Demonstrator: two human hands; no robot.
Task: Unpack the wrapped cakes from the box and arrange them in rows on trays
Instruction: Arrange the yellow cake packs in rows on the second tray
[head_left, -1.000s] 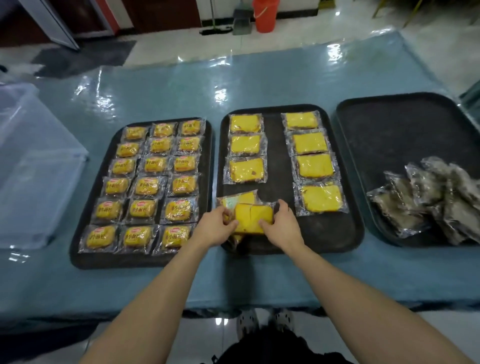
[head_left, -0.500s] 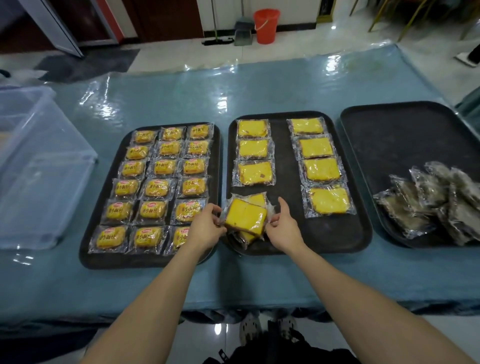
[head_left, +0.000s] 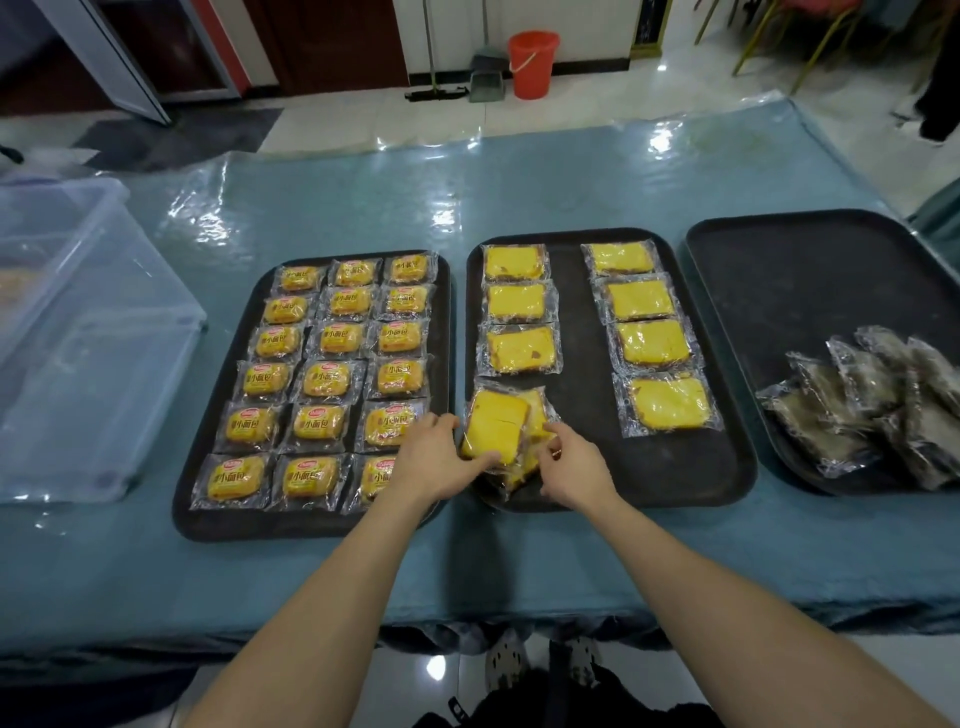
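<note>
Wrapped cake (head_left: 493, 426) turned steeper atop stack (head_left: 540, 415), hands (head_left: 434, 460) nearer together

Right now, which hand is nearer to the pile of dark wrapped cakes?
Right. The right hand holds the yellow cake stack on its right side, bare middle tray between it and the dark pile; the left hand grips the stack farther left.

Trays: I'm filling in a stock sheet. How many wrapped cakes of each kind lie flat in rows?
Small round cakes, left tray: 18
Yellow slices, middle tray: 7
Total: 25
Not counted: held stack, dark heap.
</note>
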